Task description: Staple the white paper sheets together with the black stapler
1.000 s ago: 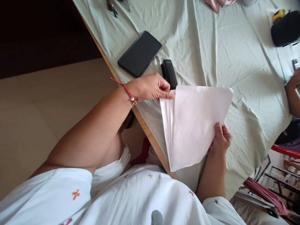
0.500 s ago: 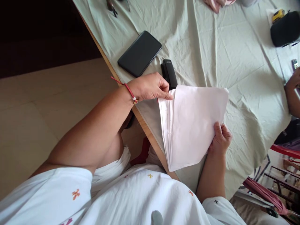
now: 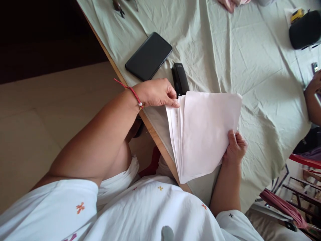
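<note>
"What's the biggest thing before you?"

"The table (image 3: 154,134), spread with a wrinkled pale green cloth (image 3: 263,60). Its wooden edge shows along the near left."

"And next?"

"My sheets of paper (image 3: 208,134). They're at the near edge of the table, fanned slightly along their left side; the top one looks blank. Far and left of them lies a black phone (image 3: 149,57), and well apart, at the far right, a black case (image 3: 304,30)."

"How are you gripping the paper?"

"With both hands. My right hand (image 3: 235,147) pinches the right side, thumb on top, other fingers curled in. My left hand (image 3: 159,93) pinches the far left corner, thumb pressed over it; I can't tell how the fingertips beneath sit."

"Anything smaller?"

"A black stapler (image 3: 181,78), just beyond my left fingers, between the phone and the paper. A yellow tape measure (image 3: 297,15) sits beside the case. Thinnest of all, a red string bracelet (image 3: 135,95) circles my left wrist."
</note>
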Demonstrator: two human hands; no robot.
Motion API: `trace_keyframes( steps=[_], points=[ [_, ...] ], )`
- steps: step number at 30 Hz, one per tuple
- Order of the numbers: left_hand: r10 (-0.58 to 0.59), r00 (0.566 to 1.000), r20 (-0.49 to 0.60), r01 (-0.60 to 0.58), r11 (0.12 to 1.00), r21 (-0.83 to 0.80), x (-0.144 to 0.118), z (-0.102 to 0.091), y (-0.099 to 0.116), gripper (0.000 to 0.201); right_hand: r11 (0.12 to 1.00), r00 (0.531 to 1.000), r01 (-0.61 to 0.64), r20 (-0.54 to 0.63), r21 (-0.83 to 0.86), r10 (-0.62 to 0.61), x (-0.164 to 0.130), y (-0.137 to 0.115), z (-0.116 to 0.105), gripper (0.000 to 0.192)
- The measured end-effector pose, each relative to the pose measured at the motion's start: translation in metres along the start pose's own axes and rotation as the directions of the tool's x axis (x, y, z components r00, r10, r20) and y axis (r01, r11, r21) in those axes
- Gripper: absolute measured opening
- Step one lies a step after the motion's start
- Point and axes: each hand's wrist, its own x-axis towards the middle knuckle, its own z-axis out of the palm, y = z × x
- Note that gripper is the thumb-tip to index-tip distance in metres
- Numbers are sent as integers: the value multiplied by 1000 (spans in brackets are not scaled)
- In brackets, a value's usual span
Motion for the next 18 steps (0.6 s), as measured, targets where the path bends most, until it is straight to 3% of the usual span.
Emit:
trace_keyframes(
  steps=[8, 18],
  points=[
    [-15, 999, -44, 12, 998, -54, 0, 4, -7, 53, 1000, 1000, -8, 21, -14, 9, 0, 0, -2, 67],
    [55, 992, -111, -62, 996, -62, 4, 2, -8, 38, 999, 999, 44, -24, -31, -45, 0, 1, 0, 66]
  ],
)
